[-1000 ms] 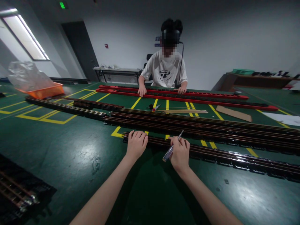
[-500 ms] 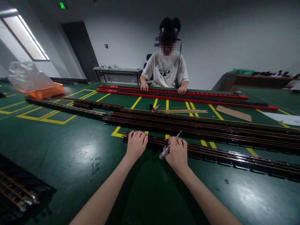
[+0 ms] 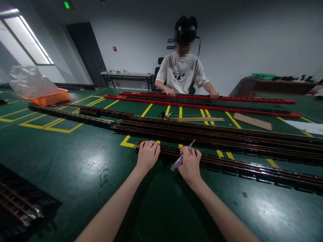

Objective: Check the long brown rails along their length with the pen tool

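Observation:
A long black rail with copper-coloured strips lies across the green table in front of me. My left hand is closed over the rail near its left end, fingers on the far side and thumb hidden. In my right hand is a screwdriver, its clear, purplish handle pointing down to the left and its metal shaft up to the right. That hand also rests against the rail. Just beyond lies a bundle of similar long rails, parallel to the one under my hands.
Across the table a person in a white shirt has both hands on one of two long red trays. Thin strips and cardboard lie between us. An orange basket stands far left; more rails lie near left.
The far red tray has slid to the right along with the other person's hands. The rail under my hands has shifted slightly right; my grip looks the same.

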### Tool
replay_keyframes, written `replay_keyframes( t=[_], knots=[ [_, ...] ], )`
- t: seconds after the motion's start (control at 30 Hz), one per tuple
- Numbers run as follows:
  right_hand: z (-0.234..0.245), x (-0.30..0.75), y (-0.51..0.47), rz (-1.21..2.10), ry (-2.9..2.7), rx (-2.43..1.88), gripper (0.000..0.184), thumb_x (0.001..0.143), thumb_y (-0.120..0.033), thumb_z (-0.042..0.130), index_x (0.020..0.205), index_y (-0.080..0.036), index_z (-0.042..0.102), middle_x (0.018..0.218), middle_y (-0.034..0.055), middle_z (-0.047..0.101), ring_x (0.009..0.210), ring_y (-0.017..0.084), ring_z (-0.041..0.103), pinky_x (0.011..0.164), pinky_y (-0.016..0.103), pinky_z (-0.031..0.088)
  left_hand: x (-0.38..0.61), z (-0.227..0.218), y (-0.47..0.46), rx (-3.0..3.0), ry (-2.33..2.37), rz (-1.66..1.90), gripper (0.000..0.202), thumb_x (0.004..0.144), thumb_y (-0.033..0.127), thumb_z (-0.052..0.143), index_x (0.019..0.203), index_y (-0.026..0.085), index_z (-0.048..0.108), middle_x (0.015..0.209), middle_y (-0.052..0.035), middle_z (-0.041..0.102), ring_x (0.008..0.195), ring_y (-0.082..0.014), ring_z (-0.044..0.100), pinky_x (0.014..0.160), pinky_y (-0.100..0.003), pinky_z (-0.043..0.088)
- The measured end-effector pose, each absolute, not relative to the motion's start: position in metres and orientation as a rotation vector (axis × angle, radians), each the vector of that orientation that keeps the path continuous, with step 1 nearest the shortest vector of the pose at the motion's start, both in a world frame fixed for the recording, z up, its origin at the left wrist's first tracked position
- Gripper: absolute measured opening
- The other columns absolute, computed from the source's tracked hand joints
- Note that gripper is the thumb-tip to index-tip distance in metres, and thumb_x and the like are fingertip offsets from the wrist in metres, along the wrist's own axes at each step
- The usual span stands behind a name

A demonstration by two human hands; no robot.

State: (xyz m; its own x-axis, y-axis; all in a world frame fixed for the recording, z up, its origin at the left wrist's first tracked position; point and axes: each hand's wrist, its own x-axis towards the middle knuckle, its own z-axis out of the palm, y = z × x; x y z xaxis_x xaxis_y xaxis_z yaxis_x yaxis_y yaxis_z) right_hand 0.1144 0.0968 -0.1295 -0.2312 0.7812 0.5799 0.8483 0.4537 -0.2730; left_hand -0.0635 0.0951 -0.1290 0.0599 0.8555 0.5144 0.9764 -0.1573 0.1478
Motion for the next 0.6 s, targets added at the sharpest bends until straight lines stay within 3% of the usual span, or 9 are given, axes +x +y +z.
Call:
replay_keyframes(
  t=[0.23,0.6],
  knots=[
    [-0.134,0.125,0.101,-0.028,-1.963,-1.367,0.03,0.058,0.004,0.039,0.076,-0.019,0.041,0.079,0.0068,0.06,0.083,0.025,0.054,0.081,0.038,0.027,-0.064,-0.13,0.095,-2.114,-1.883,-0.775,0.032,0.092,0.027,0.033,0.099,0.015,0.062,0.099,-0.0074,0.066,0.096,-0.0211,0.056,0.092,-0.04,0.034],
    [-0.136,0.134,0.104,0.037,-2.028,-1.224,0.033,0.05,-0.002,0.041,0.077,-0.021,0.038,0.084,0.0049,0.058,0.083,0.022,0.054,0.087,0.04,0.023,-0.063,-0.128,0.096,-2.096,-1.927,-0.769,0.032,0.092,0.026,0.031,0.088,0.016,0.061,0.09,-0.0073,0.066,0.088,-0.0211,0.057,0.087,-0.039,0.037]
  ],
)
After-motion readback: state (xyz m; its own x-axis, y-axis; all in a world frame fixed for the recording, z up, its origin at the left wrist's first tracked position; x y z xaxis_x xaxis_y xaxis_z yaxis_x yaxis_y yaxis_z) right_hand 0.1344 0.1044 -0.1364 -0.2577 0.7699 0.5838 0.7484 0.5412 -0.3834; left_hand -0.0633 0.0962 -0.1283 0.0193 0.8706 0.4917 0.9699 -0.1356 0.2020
